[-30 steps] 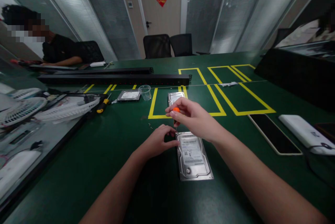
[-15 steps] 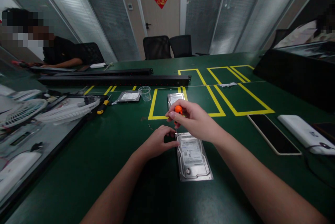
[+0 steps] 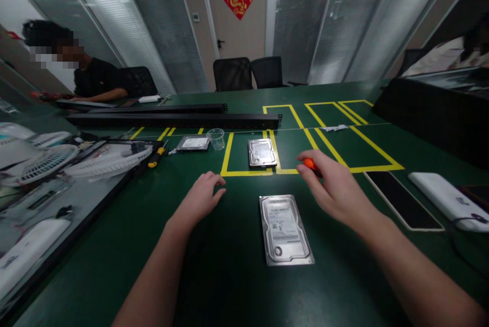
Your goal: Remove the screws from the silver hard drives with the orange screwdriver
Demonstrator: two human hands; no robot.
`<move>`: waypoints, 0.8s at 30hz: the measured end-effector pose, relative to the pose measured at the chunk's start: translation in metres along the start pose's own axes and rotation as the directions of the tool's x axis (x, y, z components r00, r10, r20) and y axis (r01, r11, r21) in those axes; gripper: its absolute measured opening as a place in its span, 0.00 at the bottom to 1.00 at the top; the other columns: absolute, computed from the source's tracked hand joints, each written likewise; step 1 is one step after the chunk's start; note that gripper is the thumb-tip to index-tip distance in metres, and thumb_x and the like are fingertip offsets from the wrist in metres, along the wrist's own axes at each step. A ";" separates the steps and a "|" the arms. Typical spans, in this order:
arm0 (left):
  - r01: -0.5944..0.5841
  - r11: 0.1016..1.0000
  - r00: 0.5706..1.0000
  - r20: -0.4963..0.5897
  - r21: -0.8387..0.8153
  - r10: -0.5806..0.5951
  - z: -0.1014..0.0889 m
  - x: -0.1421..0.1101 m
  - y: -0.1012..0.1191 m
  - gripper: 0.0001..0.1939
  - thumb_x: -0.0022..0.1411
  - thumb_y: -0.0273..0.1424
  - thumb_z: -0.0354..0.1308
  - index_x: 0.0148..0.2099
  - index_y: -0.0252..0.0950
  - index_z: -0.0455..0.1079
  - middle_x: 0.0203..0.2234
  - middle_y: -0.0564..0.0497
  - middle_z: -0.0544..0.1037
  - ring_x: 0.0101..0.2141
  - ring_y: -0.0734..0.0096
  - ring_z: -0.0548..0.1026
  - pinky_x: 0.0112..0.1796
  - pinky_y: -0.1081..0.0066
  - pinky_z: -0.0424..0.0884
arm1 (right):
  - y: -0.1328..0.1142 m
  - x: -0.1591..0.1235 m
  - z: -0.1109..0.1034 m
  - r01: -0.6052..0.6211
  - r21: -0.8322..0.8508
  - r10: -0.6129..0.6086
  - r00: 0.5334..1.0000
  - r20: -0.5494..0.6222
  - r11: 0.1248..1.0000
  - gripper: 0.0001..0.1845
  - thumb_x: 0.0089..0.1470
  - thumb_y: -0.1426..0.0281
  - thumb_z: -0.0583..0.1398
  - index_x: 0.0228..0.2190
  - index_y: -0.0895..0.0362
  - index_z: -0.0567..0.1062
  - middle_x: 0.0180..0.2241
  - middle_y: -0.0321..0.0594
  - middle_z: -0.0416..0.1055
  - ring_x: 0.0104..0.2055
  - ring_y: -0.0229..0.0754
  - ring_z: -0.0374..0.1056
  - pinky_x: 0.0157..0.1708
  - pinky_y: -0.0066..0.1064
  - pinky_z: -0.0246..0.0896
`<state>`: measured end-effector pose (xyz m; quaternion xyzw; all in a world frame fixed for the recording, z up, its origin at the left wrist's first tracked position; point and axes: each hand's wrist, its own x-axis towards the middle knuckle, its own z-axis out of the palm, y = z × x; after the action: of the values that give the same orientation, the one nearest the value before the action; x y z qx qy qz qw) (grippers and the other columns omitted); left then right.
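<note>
A silver hard drive (image 3: 286,229) lies label-up on the green table straight in front of me. My right hand (image 3: 333,188) hovers to its upper right, closed round a small screwdriver with an orange cap (image 3: 309,164). My left hand (image 3: 200,198) rests on the table to the drive's left, fingers loosely curled with nothing visible in them. A second hard drive (image 3: 261,152) lies inside a yellow-taped box (image 3: 226,156) further back, and a third drive (image 3: 193,143) sits to the left beside a clear plastic cup (image 3: 217,138).
A yellow-handled screwdriver (image 3: 156,157) and white fan grilles (image 3: 107,160) lie at left. Long black bars (image 3: 171,120) cross the table behind. A dark tablet (image 3: 401,198) and white box (image 3: 445,195) sit at right. A person (image 3: 91,77) sits at far left.
Both hands have left the near drive's top corner: the right moved right with the screwdriver, the left moved left and loosened. The view tilted slightly.
</note>
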<state>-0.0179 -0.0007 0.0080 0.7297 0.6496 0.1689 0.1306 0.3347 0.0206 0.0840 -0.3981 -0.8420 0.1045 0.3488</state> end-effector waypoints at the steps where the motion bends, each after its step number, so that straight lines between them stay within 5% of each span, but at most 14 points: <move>1: 0.004 1.000 1.000 0.023 0.000 -0.004 0.001 0.000 0.000 0.08 0.68 0.32 0.61 0.48 0.39 0.78 0.46 0.43 0.77 0.48 0.51 0.75 0.50 0.55 0.70 | 0.011 -0.010 0.007 0.032 -0.057 -0.032 0.999 0.006 0.998 0.11 0.72 0.64 0.54 0.48 0.55 0.73 0.42 0.49 0.76 0.42 0.51 0.74 0.41 0.42 0.67; 6: -0.012 1.000 0.999 0.051 -0.018 0.013 0.007 0.002 0.006 0.06 0.68 0.29 0.61 0.45 0.38 0.78 0.44 0.44 0.76 0.46 0.53 0.75 0.49 0.57 0.71 | 0.042 -0.040 0.037 0.117 -0.140 -0.106 0.991 0.084 0.983 0.11 0.72 0.66 0.54 0.48 0.58 0.73 0.41 0.51 0.77 0.41 0.52 0.75 0.42 0.43 0.71; 15: -0.027 0.999 0.999 0.024 -0.046 0.028 0.009 0.003 0.013 0.07 0.71 0.27 0.55 0.40 0.37 0.74 0.40 0.46 0.75 0.42 0.57 0.75 0.46 0.60 0.70 | 0.037 -0.037 0.040 0.053 -0.056 -0.048 0.996 0.076 0.997 0.11 0.72 0.66 0.55 0.48 0.57 0.74 0.42 0.51 0.78 0.43 0.53 0.76 0.44 0.44 0.72; 20: -0.229 0.957 0.972 -0.089 -0.176 0.217 0.016 0.003 0.056 0.06 0.72 0.27 0.54 0.41 0.38 0.71 0.39 0.47 0.75 0.43 0.58 0.74 0.47 0.61 0.70 | 0.037 -0.037 0.036 -0.002 -0.035 0.005 0.997 0.080 0.999 0.07 0.70 0.68 0.56 0.43 0.56 0.74 0.39 0.47 0.77 0.40 0.50 0.75 0.41 0.41 0.69; 24: -0.323 0.891 0.945 -0.069 -0.320 0.318 0.031 0.007 0.106 0.05 0.72 0.27 0.55 0.42 0.38 0.72 0.40 0.47 0.76 0.42 0.61 0.74 0.45 0.63 0.70 | 0.034 -0.038 0.035 0.063 0.030 -0.068 0.980 0.188 0.998 0.04 0.67 0.73 0.59 0.41 0.55 0.74 0.37 0.43 0.77 0.39 0.46 0.75 0.39 0.37 0.68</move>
<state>0.0916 -0.0057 0.0238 0.7937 0.4841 0.2990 0.2151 0.3479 0.0179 0.0235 -0.3543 -0.8826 0.1405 0.2753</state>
